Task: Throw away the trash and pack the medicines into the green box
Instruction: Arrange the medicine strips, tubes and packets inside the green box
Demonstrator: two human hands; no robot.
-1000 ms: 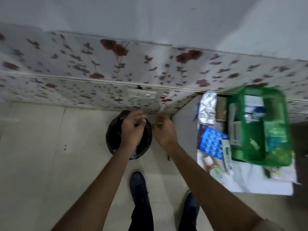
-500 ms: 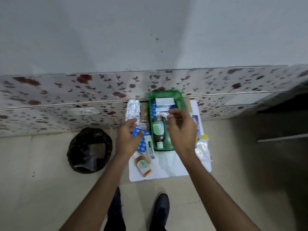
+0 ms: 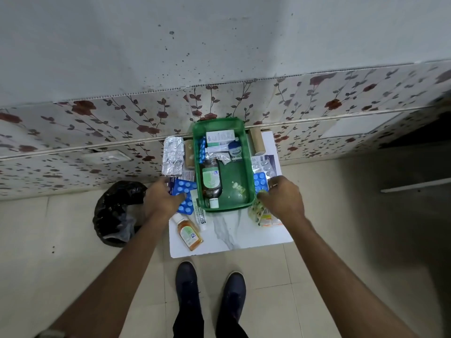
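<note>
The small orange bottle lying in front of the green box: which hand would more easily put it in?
Probably the left hand. The orange bottle lies just below it, left of the green box, while the right hand is across the box.

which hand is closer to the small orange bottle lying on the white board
Left. The left hand rests on the blue blister pack just above the orange bottle; the right hand is across the green box, at the board's far side.

Green box (image 3: 246, 167), blue blister packs (image 3: 183, 191), black bin bag (image 3: 114, 211), red-flowered wall panel (image 3: 97, 132).
</note>
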